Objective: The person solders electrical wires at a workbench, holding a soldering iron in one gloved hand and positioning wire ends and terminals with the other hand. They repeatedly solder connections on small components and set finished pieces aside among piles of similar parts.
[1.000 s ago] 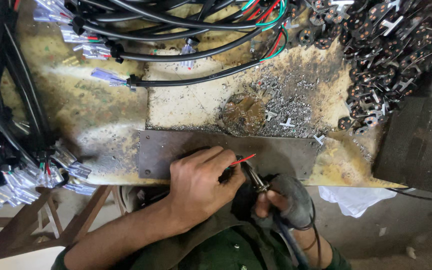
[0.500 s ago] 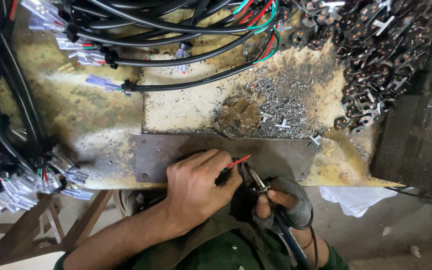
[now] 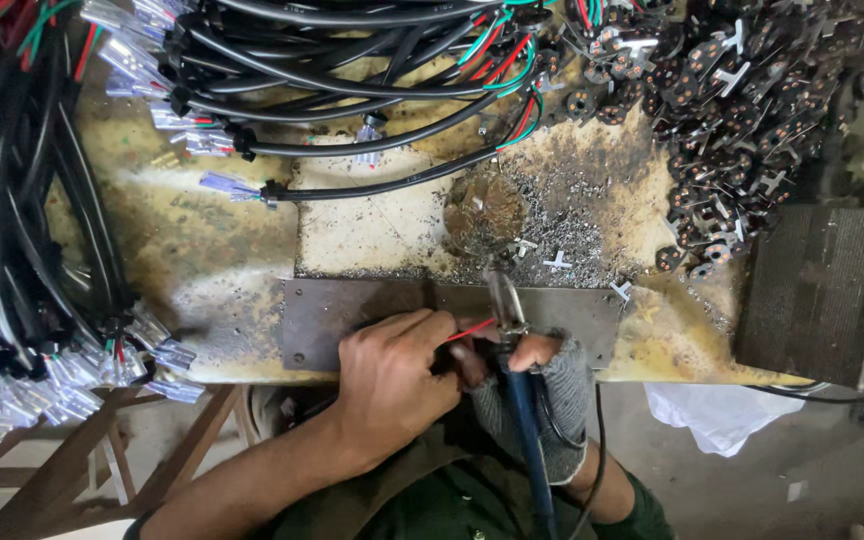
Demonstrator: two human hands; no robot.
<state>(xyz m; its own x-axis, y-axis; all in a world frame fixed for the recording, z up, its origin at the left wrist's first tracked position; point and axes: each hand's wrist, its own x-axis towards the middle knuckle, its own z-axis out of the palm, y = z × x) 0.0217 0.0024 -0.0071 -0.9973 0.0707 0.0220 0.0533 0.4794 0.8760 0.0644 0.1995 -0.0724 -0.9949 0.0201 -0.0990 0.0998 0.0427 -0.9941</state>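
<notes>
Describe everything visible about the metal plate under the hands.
The metal plate is a flat, dark, rust-brown rectangular strip lying along the near edge of the stained workbench. Small holes show near its left corners, and grit and metal scraps litter its far edge. The left hand rests on it, holding a red wire; the gloved right hand holds a blue-handled tool over it.

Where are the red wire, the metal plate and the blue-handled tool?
red wire (image 3: 470, 330), head view, its bare middle.
metal plate (image 3: 352, 310), head view, its left part.
blue-handled tool (image 3: 524, 420), head view, its handle.

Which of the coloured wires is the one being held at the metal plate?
The red wire, pinched in the left hand; the green and other red ones lie bundled farther up.
</notes>
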